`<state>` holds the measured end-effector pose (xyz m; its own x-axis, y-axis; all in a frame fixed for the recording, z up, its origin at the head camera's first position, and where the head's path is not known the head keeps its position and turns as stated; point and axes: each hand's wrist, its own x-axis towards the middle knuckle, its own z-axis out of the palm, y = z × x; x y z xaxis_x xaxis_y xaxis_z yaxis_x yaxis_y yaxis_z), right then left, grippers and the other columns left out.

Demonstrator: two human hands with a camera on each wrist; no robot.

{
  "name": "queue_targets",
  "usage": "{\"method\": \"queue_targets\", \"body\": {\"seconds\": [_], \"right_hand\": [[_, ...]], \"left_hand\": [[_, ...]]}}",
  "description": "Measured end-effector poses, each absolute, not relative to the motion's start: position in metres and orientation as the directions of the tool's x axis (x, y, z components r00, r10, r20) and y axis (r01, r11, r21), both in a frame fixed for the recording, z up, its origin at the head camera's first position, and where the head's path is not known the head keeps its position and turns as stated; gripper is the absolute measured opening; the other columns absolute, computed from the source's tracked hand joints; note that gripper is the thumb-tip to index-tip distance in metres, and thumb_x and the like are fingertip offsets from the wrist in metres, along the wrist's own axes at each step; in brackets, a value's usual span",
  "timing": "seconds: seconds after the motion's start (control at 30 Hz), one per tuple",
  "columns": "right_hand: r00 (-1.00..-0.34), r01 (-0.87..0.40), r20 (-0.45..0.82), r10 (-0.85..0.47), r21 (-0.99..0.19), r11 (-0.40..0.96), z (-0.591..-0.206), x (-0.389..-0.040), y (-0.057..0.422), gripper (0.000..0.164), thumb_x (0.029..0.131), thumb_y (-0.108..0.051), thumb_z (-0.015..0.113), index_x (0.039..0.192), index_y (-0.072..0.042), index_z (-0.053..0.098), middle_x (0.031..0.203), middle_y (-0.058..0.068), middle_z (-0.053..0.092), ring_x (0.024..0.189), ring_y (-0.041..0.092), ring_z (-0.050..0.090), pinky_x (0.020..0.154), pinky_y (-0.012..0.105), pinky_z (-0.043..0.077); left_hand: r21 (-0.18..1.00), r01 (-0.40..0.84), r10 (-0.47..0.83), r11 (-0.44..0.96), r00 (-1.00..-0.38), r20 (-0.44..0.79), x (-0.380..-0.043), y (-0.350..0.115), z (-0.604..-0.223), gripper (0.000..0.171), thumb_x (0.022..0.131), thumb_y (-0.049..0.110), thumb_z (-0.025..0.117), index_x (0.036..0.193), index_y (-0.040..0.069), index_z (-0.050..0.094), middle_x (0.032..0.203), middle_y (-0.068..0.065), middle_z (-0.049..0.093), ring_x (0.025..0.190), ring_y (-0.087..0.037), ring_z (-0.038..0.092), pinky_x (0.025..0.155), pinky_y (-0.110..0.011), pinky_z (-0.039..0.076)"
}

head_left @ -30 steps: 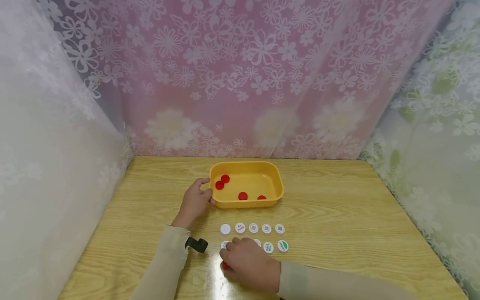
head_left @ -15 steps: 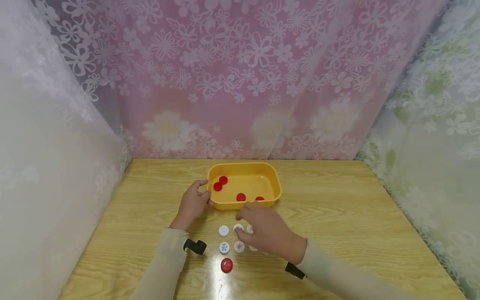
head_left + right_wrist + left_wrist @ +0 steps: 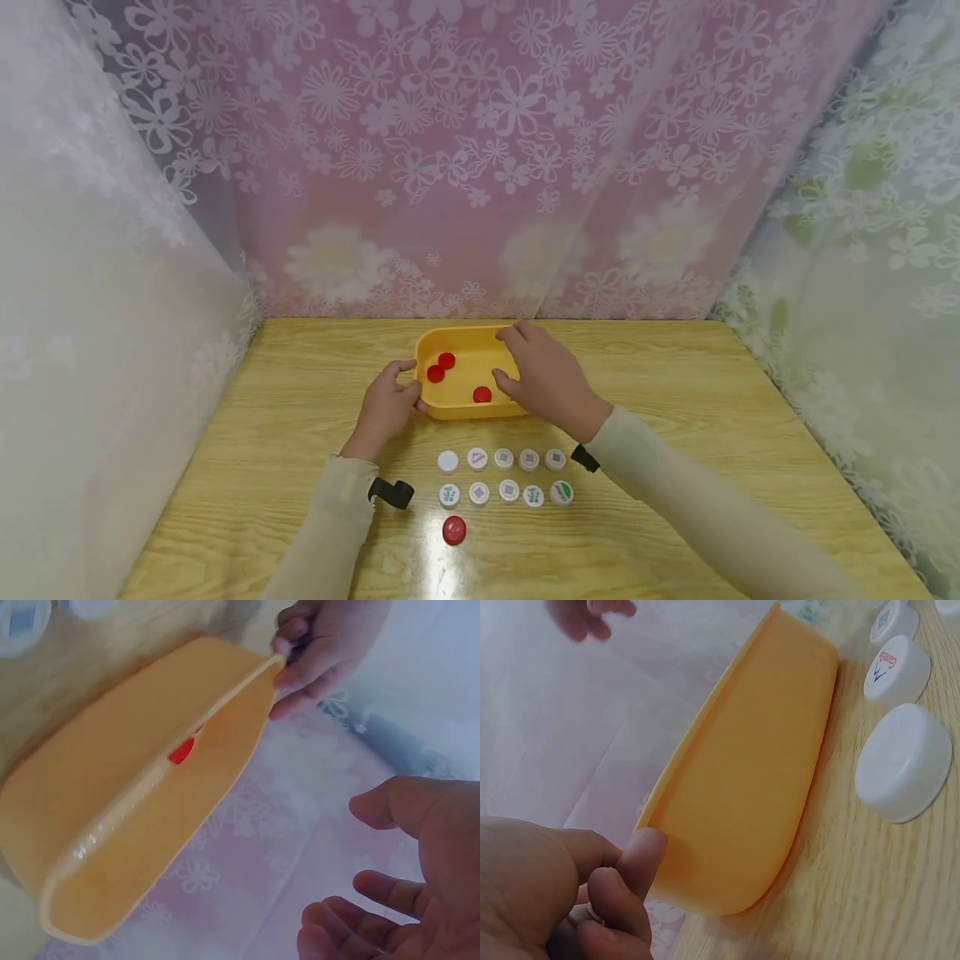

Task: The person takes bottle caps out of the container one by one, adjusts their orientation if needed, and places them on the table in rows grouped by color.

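Observation:
A yellow plastic tray [image 3: 457,412] stands on the table with red bottle caps [image 3: 482,394] inside. My left hand [image 3: 381,410] grips its left end at the rim; the thumb lies against the tray wall [image 3: 742,772] in the left wrist view. Over the tray's right part hovers my right hand [image 3: 551,379], its fingers spread and nothing held between them. In the right wrist view the right hand [image 3: 397,877] is apart from the rim. That hand hides the tray's right end in the head view. On the table lies a single red cap [image 3: 453,530].
Two rows of white bottle caps [image 3: 504,459], some printed, lie in front of the tray, with the red cap below the left end of the nearer row. The wooden table [image 3: 675,467] meets a pink floral curtain [image 3: 480,167] at the back and pale curtains at both sides.
My right hand has let go of the red cap below the white rows, then moved forward and over the tray. My left hand keeps its hold on the tray.

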<state>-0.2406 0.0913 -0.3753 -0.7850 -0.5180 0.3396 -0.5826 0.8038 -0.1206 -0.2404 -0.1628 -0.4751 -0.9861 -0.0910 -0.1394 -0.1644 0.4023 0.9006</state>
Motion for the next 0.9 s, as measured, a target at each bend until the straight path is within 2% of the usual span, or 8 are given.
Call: {"method": "queue_targets", "body": {"seconds": [0.1,0.17,0.23,0.33,0.47,0.6,0.73,0.9], "right_hand": [[-0.831,-0.538,0.222,-0.511,-0.083,0.839,-0.373,-0.258,0.077,0.054,0.091,-0.036,0.078,0.132,-0.004,0.060,0.122,0.012,0.064,0.100,0.028,0.064,0.083,0.041,0.059],[-0.877,-0.479,0.068,-0.475,-0.087,0.873,-0.371,-0.269,0.066,0.059,0.091,-0.042,0.076,0.134,-0.005,0.059,0.124,0.012,0.065,0.101,0.027,0.065,0.085,0.042,0.059],[-0.896,-0.427,-0.095,-0.433,-0.082,0.901,-0.372,-0.282,0.056,0.060,0.091,-0.047,0.075,0.134,-0.008,0.060,0.124,0.009,0.066,0.100,0.026,0.065,0.086,0.041,0.058],[-0.877,-0.369,-0.305,-0.372,-0.068,0.927,-0.379,-0.301,0.044,0.051,0.089,-0.049,0.076,0.121,-0.011,0.066,0.112,0.005,0.070,0.092,0.023,0.065,0.082,0.038,0.055],[-0.824,-0.336,-0.485,-0.291,0.006,0.942,-0.402,-0.327,0.033,0.035,0.085,-0.050,0.079,0.093,-0.016,0.071,0.091,-0.001,0.067,0.078,0.019,0.059,0.070,0.033,0.049],[-0.781,-0.376,-0.564,-0.269,0.080,0.923,-0.424,-0.345,0.021,0.028,0.084,-0.046,0.080,0.085,-0.019,0.072,0.083,-0.003,0.063,0.075,0.017,0.057,0.067,0.031,0.048],[-0.764,-0.428,-0.583,-0.278,0.136,0.894,-0.440,-0.352,0.008,0.023,0.087,-0.039,0.077,0.094,-0.018,0.072,0.085,-0.001,0.062,0.076,0.018,0.058,0.066,0.030,0.049],[-0.743,-0.570,-0.563,-0.361,0.250,0.783,-0.452,-0.350,0.003,0.017,0.095,-0.026,0.066,0.106,-0.014,0.071,0.091,0.001,0.064,0.078,0.019,0.059,0.065,0.028,0.050]], "left_hand": [[0.902,-0.164,-0.089,0.399,-0.986,-0.140,-0.242,-0.162,-0.476,0.045,0.106,0.020,0.058,0.149,0.015,0.049,0.072,-0.006,0.071,0.051,-0.019,0.044,0.050,-0.026,0.036],[0.903,-0.160,-0.090,0.398,-0.987,-0.136,-0.242,-0.163,-0.477,0.044,0.105,0.020,0.058,0.149,0.015,0.050,0.072,-0.006,0.071,0.051,-0.019,0.043,0.050,-0.026,0.035],[0.904,-0.156,-0.092,0.398,-0.987,-0.130,-0.242,-0.163,-0.477,0.044,0.105,0.020,0.058,0.148,0.015,0.050,0.072,-0.006,0.071,0.050,-0.019,0.043,0.049,-0.026,0.035],[0.906,-0.157,-0.098,0.393,-0.987,-0.128,-0.242,-0.163,-0.478,0.043,0.105,0.020,0.057,0.148,0.015,0.051,0.071,-0.005,0.071,0.048,-0.019,0.042,0.048,-0.026,0.034],[0.910,-0.142,-0.085,0.390,-0.989,-0.118,-0.241,-0.163,-0.478,0.044,0.105,0.019,0.057,0.148,0.014,0.051,0.071,-0.005,0.071,0.049,-0.018,0.045,0.048,-0.026,0.034],[0.909,-0.142,-0.097,0.392,-0.989,-0.112,-0.240,-0.164,-0.478,0.043,0.105,0.018,0.057,0.148,0.013,0.051,0.072,-0.005,0.071,0.051,-0.019,0.049,0.049,-0.026,0.036],[0.910,-0.142,-0.102,0.390,-0.989,-0.111,-0.240,-0.164,-0.477,0.044,0.105,0.018,0.057,0.148,0.013,0.051,0.072,-0.006,0.071,0.050,-0.019,0.047,0.048,-0.026,0.036],[0.904,-0.131,-0.087,0.407,-0.991,-0.105,-0.242,-0.164,-0.478,0.044,0.105,0.018,0.056,0.148,0.013,0.050,0.071,-0.005,0.071,0.047,-0.018,0.042,0.048,-0.027,0.035]]}}
